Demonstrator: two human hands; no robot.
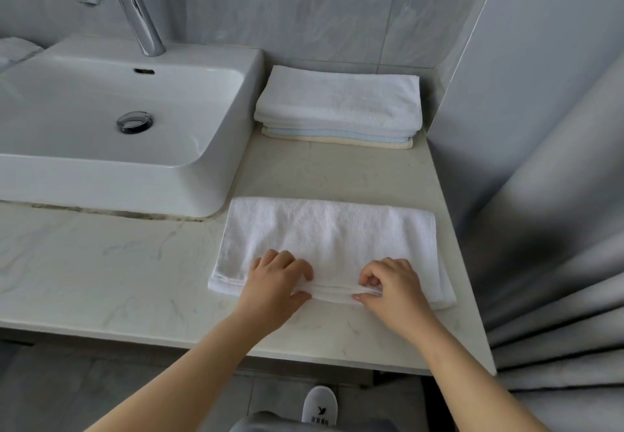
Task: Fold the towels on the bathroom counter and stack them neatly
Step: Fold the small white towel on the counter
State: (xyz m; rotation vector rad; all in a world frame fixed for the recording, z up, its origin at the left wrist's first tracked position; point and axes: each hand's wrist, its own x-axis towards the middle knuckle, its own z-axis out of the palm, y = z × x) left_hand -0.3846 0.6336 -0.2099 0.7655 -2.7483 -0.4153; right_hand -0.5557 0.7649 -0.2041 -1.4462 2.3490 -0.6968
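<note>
A white towel (331, 242) is laid flat on the counter (101, 263), close to the front edge and just right of the sink (101, 111). Its long axis runs left to right, parallel to that edge.

The near hem is gripped at two points, either side of the towel's middle. On the left hand (275, 283) and on the right hand (391, 288) the fingers are curled over the top of the hem, with the thumb set against its near side. Nothing else is held.

The stack of folded towels (337, 107) is placed straight beyond the hands, against the wall, with its long axis in the same direction. It is well apart from the towel in hand, with bare counter between. Neither hand is judged clearly nearer to it. A fold away from the body is therefore judged the likely next step.

No label or writing is visible on any towel. On the slipper (319, 409) below the counter, a dark logo is printed above small characters, which are too small to be read.
</note>
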